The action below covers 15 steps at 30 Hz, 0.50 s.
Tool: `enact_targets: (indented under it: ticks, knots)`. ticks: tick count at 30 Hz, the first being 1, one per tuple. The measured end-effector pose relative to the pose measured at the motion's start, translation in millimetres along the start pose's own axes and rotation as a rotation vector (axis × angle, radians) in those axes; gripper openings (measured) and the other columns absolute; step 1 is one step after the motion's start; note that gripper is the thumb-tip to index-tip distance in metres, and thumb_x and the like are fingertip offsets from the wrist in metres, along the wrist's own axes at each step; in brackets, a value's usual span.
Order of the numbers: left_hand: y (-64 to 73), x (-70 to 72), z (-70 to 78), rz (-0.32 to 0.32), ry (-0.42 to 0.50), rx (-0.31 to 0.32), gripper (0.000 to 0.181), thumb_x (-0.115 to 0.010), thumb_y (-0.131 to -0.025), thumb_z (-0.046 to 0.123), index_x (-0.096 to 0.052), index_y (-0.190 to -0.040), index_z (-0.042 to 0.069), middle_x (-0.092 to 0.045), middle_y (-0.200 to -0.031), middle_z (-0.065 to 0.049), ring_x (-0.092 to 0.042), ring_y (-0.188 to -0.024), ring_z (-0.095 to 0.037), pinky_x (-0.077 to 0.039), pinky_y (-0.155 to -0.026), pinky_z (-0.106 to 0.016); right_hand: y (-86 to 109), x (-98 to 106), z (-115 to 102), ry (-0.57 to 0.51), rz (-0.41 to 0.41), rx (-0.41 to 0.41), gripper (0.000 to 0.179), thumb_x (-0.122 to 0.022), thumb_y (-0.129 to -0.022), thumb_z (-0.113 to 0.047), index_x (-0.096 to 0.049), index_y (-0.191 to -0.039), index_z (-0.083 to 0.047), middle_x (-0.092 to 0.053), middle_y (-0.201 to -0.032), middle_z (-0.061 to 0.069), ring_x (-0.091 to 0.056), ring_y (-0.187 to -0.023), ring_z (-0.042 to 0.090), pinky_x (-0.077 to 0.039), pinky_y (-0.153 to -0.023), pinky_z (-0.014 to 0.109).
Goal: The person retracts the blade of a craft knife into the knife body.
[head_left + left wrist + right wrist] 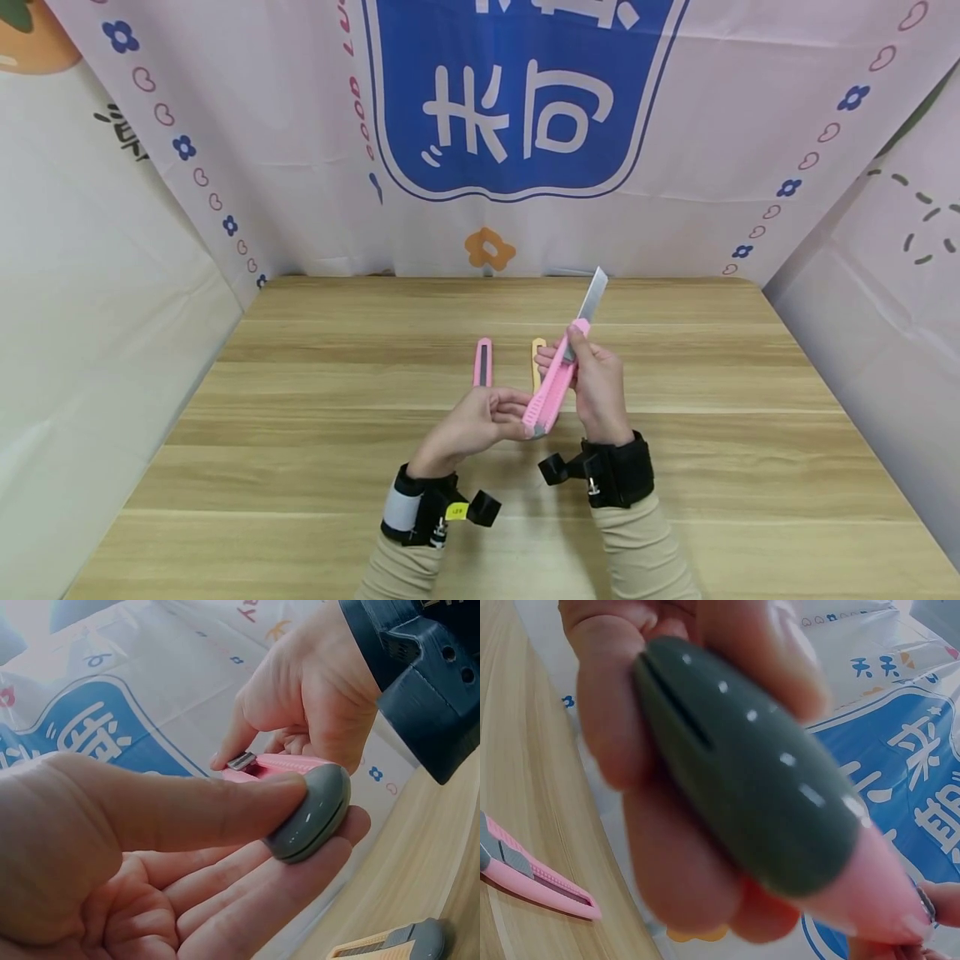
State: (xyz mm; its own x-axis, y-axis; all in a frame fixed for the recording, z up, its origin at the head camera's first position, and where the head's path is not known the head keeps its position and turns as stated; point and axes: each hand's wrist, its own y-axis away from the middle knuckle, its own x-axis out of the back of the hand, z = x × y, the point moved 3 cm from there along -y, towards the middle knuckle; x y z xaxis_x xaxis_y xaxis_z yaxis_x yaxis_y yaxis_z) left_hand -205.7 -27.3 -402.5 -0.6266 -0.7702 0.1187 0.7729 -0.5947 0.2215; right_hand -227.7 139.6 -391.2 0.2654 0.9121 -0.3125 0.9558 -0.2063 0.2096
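Note:
A pink utility knife [551, 387] is held above the table, tilted, its long silver blade [594, 293] extended and pointing away to the upper right. My left hand [480, 425] pinches the knife's grey end cap [311, 814] between thumb and fingers. Further up the handle, my right hand [600, 383] grips the body, with its thumb by the grey slider. A second pink utility knife [483, 362] lies on the table beyond my left hand. Next to it lies a yellow utility knife [537, 358], partly hidden behind my right fingers and the held knife.
The wood-grain table [300, 467] extends to both sides of the hands. A white printed cloth [300, 208] with a blue emblem hangs at its back edge, and pale cloths hang at left and right. Each wrist wears a black strap [630, 471] with a camera.

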Motion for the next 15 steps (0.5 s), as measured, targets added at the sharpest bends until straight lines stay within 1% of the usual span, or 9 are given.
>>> enact_targets:
  ticks: [3, 6, 8, 11, 15]
  knots:
    - [-0.7, -0.1, -0.2, -0.012, -0.011, -0.015, 0.043, -0.063, -0.087, -0.001, -0.054, -0.129, -0.007, -0.067, -0.117, -0.025, -0.069, -0.095, -0.013, -0.059, -0.087, -0.025, -0.3, 0.1, -0.3, -0.028, 0.005, 0.020, 0.033, -0.054, -0.098, -0.031, -0.065, -0.093, 0.000, -0.076, -0.072, 0.000, -0.075, -0.073, 0.013, -0.061, -0.079, 0.034]
    - [-1.0, -0.3, -0.2, -0.017, -0.011, -0.019, 0.043, -0.063, -0.088, -0.001, -0.054, -0.129, -0.008, -0.067, -0.117, -0.026, -0.069, -0.096, -0.014, -0.059, -0.087, -0.025, 0.4, 0.4, -1.2, -0.037, 0.004, 0.028, 0.030, -0.055, -0.098, -0.029, -0.065, -0.087, -0.004, -0.076, -0.071, 0.000, -0.075, -0.073, 0.013, -0.061, -0.079, 0.035]
    - [-1.0, -0.4, 0.0, -0.019, -0.011, -0.021, 0.043, -0.063, -0.088, -0.002, -0.054, -0.129, -0.008, -0.067, -0.117, -0.026, -0.069, -0.095, -0.013, -0.059, -0.087, -0.025, 0.5, 0.5, -1.4, -0.037, 0.003, 0.031, 0.030, -0.054, -0.098, -0.029, -0.065, -0.087, -0.004, -0.076, -0.071, 0.001, -0.075, -0.073, 0.013, -0.060, -0.080, 0.036]
    - [-0.8, -0.5, 0.4, -0.022, -0.013, -0.022, 0.043, -0.063, -0.087, -0.002, -0.054, -0.129, -0.008, -0.067, -0.117, -0.026, -0.069, -0.094, -0.012, -0.059, -0.086, -0.025, 0.7, 1.0, -1.7, -0.030, 0.005, 0.029, 0.030, -0.054, -0.098, -0.029, -0.065, -0.091, -0.001, -0.077, -0.076, 0.004, -0.075, -0.074, 0.013, -0.060, -0.081, 0.036]
    - [-0.6, -0.6, 0.7, -0.025, -0.015, -0.026, 0.043, -0.063, -0.087, -0.002, -0.054, -0.129, -0.008, -0.067, -0.117, -0.026, -0.069, -0.093, -0.011, -0.059, -0.085, -0.024, 0.2, 1.2, -1.6, -0.026, 0.001, 0.032, 0.031, -0.054, -0.098, -0.028, -0.065, -0.094, 0.001, -0.077, -0.077, 0.004, -0.075, -0.074, 0.013, -0.061, -0.079, 0.034]
